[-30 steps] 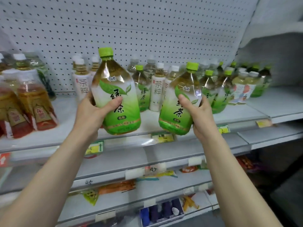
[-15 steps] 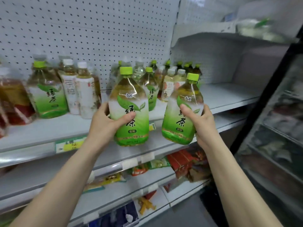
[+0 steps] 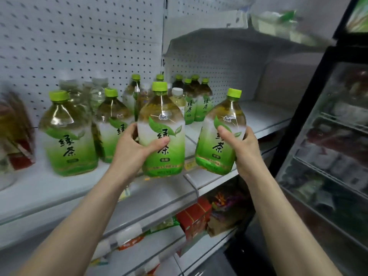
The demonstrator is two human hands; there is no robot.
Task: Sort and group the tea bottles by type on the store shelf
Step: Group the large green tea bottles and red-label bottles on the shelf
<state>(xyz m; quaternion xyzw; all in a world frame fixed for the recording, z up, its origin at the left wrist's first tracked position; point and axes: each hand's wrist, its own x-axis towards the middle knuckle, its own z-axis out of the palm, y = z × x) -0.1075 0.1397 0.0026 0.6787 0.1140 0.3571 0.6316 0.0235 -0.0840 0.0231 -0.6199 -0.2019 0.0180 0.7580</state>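
My left hand (image 3: 132, 151) grips a large green tea bottle (image 3: 162, 124) with a lime cap, held upright just in front of the shelf edge. My right hand (image 3: 242, 148) grips a second large green tea bottle (image 3: 221, 136), tilted slightly left. On the white shelf (image 3: 49, 188) behind them stand two more large green tea bottles (image 3: 67, 134), (image 3: 111, 120), and a cluster of smaller green-capped tea bottles (image 3: 196, 100) with a white-capped bottle (image 3: 178, 97) among them. Clear bottles stand at the back, blurred.
Red-labelled amber bottles (image 3: 16, 136) sit at the far left. The shelf's right part (image 3: 264, 116) is bare. A glass-door cooler (image 3: 334, 136) stands at the right. Lower shelves hold snack packets and red boxes (image 3: 194, 216). A pegboard wall backs the shelf.
My view has swung right along the shelf with both bottles still in my hands. The cooler now fills the right side, and the green tea cluster is closer behind the held bottles.
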